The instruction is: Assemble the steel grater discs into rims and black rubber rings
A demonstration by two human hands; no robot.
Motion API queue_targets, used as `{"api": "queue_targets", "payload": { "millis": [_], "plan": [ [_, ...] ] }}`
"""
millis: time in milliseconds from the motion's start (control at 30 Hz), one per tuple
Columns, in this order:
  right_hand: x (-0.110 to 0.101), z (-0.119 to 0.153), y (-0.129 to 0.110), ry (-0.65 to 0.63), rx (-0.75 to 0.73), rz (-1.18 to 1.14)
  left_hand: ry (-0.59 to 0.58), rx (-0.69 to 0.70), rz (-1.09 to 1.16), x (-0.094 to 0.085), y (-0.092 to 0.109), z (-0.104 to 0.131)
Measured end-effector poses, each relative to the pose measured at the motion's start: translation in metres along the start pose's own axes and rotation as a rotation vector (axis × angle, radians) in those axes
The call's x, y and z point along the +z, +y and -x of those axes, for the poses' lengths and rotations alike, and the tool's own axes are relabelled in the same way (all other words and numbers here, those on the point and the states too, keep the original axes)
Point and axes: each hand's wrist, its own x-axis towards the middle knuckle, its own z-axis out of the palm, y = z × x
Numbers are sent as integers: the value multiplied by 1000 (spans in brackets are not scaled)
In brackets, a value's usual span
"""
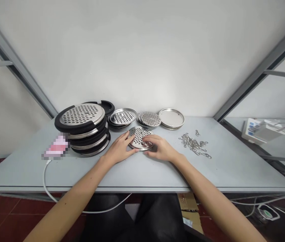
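A round metal disc with oval holes [140,135] lies on the grey table in front of me. My left hand [121,148] grips its left edge, thumb at the near side and fingers along the rim. Over its right part rests my right hand [160,148], fingers on the perforated face and thumb at the near rim. Just behind the disc is a stack of perforated discs [150,119]. Further left sits a tray holding a raised-tooth grater plate [122,117], and to the right is a pile of plain shallow metal lids [172,118].
A tall stack of black-rimmed graters [83,116] stands left, a black ring [107,107] behind it. A blurred pink item [56,147] with a white cable lies beside it. Small metal clips [194,144] are scattered right. A power strip [260,131] lies beyond the right frame post.
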Motion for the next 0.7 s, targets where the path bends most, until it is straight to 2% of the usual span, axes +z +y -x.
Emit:
{"api": "queue_targets", "payload": {
  "millis": [133, 267, 367, 533, 700],
  "plan": [
    [0, -2, -1, 77, 63, -1, 7, 40, 79, 0, -2, 1],
    [2, -2, 3, 145, 131, 53, -40, 98, 147, -2, 4, 1],
    [5, 0, 7, 118, 173, 119, -81, 131, 156, -4, 9, 0],
    [11, 0, 12, 70, 224, 192, -72, 130, 144, -1, 8, -3],
    [10, -3, 15, 85, 244, 212, -114, 105, 95, 3, 9, -5]
  ]
}}
